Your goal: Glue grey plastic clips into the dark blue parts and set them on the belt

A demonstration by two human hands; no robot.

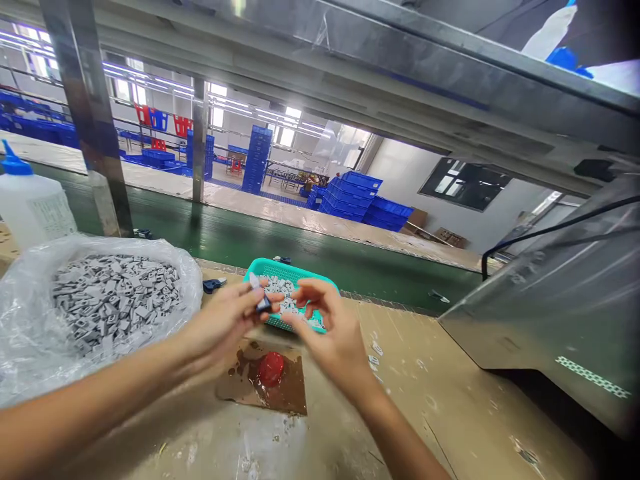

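My left hand [223, 323] pinches a small white-and-blue item [260, 295] above a teal plastic basket [295, 277], which holds grey pieces [285, 299]. My right hand [325, 327] is beside that item, its fingers apart and nothing visible in them. Its fingertips hang over the basket. To the left, a clear plastic bag [30, 333] lies open around a heap of small grey parts [115, 300]. Below my hands, a red blob [271, 369] sits on a stained brown cardboard sheet [263, 393].
A white bottle with a blue cap [30, 207] stands at the far left. A small blue-handled tool [214, 285] lies behind the bag. A green conveyor belt [320, 257] runs behind the wooden workbench [425, 400]. A steel machine housing [540, 313] stands right; blue crates [345, 197] are stacked beyond.
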